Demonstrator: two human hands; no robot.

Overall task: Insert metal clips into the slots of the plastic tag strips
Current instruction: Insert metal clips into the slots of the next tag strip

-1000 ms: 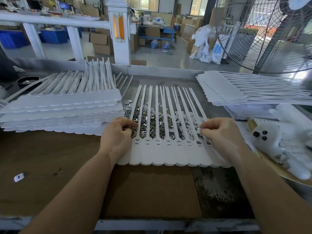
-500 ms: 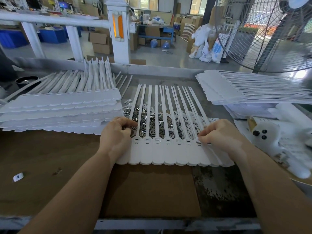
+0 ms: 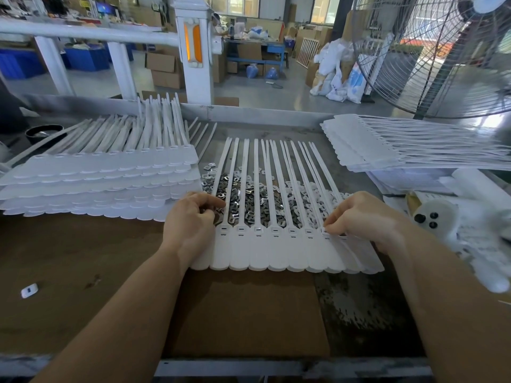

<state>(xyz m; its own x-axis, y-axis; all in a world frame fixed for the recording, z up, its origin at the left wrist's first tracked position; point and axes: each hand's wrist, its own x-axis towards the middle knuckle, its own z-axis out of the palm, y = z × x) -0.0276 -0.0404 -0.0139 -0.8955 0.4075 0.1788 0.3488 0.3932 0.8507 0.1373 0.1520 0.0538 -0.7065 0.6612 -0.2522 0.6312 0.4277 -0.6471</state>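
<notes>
A white sheet of joined tag strips (image 3: pixel 276 252) lies flat in front of me, its thin tails running away over a heap of small metal clips (image 3: pixel 243 194) and white plastic pieces (image 3: pixel 315 200). My left hand (image 3: pixel 193 219) rests at the sheet's left end, fingers curled down among the clips; what they hold is hidden. My right hand (image 3: pixel 356 217) sits at the right end, fingertips pinched together at a slot near the strip heads. Several slots between the hands show metal.
A tall stack of tag sheets (image 3: pixel 99 183) lies to the left, another stack (image 3: pixel 387 150) at the right rear. A white plush toy (image 3: pixel 442 219) sits on the right. One loose white piece (image 3: pixel 29 291) lies on the brown cardboard (image 3: pixel 249 313). A big fan (image 3: pixel 442 51) stands behind.
My right hand has shifted slightly left along the row of slots. The left hand has stayed at the sheet's left end with its fingers working among the clips.
</notes>
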